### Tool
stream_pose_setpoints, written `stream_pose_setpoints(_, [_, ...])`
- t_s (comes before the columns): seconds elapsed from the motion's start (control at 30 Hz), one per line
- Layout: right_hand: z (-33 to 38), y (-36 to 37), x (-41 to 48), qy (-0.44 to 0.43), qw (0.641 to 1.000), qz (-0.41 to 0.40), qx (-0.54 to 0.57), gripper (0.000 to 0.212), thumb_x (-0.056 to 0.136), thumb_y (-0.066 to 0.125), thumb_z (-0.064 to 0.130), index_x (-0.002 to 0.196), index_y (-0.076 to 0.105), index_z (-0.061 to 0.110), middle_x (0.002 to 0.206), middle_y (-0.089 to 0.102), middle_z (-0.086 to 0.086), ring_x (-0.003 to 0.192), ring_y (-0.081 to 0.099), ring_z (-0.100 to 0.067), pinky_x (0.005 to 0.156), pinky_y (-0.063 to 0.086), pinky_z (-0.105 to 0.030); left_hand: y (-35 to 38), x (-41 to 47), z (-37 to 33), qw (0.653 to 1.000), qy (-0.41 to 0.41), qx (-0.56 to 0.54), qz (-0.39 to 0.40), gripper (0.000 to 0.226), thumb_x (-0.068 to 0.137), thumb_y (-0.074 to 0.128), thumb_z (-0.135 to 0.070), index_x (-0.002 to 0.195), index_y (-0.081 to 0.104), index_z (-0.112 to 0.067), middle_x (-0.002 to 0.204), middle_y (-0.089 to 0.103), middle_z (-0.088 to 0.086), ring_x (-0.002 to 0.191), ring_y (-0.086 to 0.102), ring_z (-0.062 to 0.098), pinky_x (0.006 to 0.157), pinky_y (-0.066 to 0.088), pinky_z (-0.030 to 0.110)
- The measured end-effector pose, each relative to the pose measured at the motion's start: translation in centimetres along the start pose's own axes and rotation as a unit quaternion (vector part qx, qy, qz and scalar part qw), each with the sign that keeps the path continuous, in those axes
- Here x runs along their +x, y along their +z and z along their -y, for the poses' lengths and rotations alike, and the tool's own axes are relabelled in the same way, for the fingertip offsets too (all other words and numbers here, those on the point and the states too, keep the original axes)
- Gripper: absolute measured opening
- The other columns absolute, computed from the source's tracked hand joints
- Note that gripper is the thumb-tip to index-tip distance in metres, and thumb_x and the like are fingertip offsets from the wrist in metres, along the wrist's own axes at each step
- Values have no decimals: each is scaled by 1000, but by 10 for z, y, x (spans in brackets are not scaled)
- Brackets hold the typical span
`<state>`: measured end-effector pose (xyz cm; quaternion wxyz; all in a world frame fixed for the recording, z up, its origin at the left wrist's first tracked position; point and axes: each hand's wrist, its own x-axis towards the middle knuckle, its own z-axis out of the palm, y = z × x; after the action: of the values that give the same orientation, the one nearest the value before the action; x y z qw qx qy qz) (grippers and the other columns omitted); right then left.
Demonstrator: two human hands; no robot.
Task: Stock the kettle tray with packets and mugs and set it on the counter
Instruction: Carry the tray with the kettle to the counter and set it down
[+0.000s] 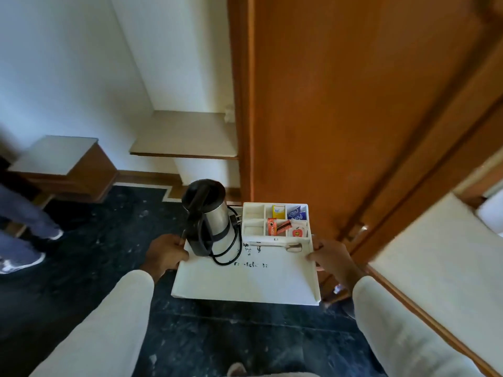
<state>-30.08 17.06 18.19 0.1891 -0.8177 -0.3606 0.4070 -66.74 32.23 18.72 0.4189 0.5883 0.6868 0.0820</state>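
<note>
I carry a white tray (245, 284) in the air above the dark floor. My left hand (166, 254) grips its left edge and my right hand (330, 258) grips its right edge. A steel kettle (211, 216) with a black lid and a coiled black cord stands at the tray's far left. At the far right, a divided section (254, 219) holds several packets (288, 220): yellow, blue, red and white. A metal spoon (277, 246) lies in front of the compartments. No mugs are in view.
A wooden wardrobe door (353, 104) rises straight ahead. A pale counter shelf (187, 134) sits in the alcove ahead on the left. A low wooden side table (62, 161) stands at left. Another person's legs (24, 232) are at the far left. A bed (449, 254) lies on the right.
</note>
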Motion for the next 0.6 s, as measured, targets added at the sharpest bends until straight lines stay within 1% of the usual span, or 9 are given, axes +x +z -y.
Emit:
stream_pose_setpoints(0.07, [31,15,28,-18,1000,2,-19,21,94,69,25,114,65,21,114,70,4,98,70,-23,93,57,-39,-26,25,3,1000,-8,6,-10,25,66,76,5,52,66,-14,64,72,10,64,74,29,55,60,33])
stream_pose_setpoints(0.17, [82,33,69,-39,999,12,-8,20,95,69,22,114,65,23,120,70,3,104,69,-26,99,55,-45,-61,71,7,999,-26,7,-16,24,66,76,4,55,67,-15,64,72,10,62,73,28,52,55,29])
stream_pose_setpoints(0.23, [112,38,89,-47,999,14,-9,21,94,70,21,115,67,20,120,70,3,106,69,-28,96,56,-44,-77,99,7,999,-34,10,-15,25,67,75,4,55,66,-16,62,70,8,58,70,24,45,51,24])
stream_pose_setpoints(0.3, [143,46,124,-51,998,19,-10,17,93,71,22,110,67,19,113,69,3,101,69,-26,90,57,-41,-95,138,4,999,-38,14,-23,22,68,75,4,55,66,-11,60,67,9,53,65,20,40,46,20])
stream_pose_setpoints(0.37, [170,51,154,-51,998,20,-11,12,93,71,21,101,63,21,105,65,4,94,65,-22,80,56,-34,-110,171,-5,999,-42,25,-23,24,70,77,2,56,64,-13,58,65,6,52,62,17,41,44,21])
stream_pose_setpoints(0.47, [205,57,202,-53,998,21,-20,17,91,73,21,105,67,16,105,68,2,88,65,-20,68,53,-25,-132,219,-20,998,-47,50,-17,23,75,79,-5,63,65,-17,63,64,4,54,61,15,46,45,22])
stream_pose_setpoints(0.5, [221,59,221,-52,998,21,-14,20,91,74,21,108,67,13,106,71,0,88,67,-20,68,54,-25,-144,240,-26,997,-52,49,-22,20,76,79,-4,66,66,-16,67,66,6,57,63,17,49,47,23])
stream_pose_setpoints(0.53, [236,62,237,-50,998,24,-9,21,91,74,21,109,68,12,107,72,-1,89,69,-21,71,57,-28,-154,258,-31,997,-53,47,-28,18,77,79,-2,68,67,-14,72,67,9,61,65,19,52,49,25])
stream_pose_setpoints(0.6, [260,68,265,-44,999,29,-5,20,90,75,21,107,69,12,107,74,-3,93,73,-24,83,61,-39,-170,293,-39,997,-56,35,-38,17,76,78,1,70,68,-12,79,70,14,69,68,25,61,57,33])
